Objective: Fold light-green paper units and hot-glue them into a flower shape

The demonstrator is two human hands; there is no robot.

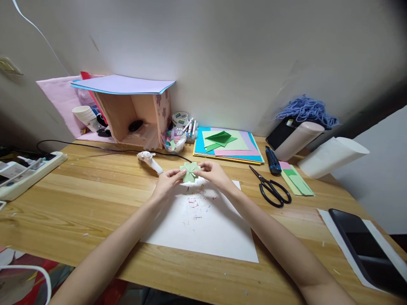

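Observation:
A small light green folded paper piece (pixel 190 172), with creases meeting at its middle, is held up between both hands. My left hand (pixel 168 182) pinches its left edge, thumb in front. On the right edge, my right hand (pixel 212 173) grips it between thumb and fingers. Below them lies a white sheet (pixel 203 224) with red and blue marks. Just behind my left hand rests a white glue gun (pixel 150 162), its dark cable running back to the left.
Black scissors (pixel 274 191), a utility knife (pixel 273 161) and green paper strips (pixel 297 180) lie right. Coloured sheets (pixel 199 146) and a pink box (pixel 163 112) stand behind. A phone (pixel 362 245) is far right, a power strip (pixel 34 176) far left.

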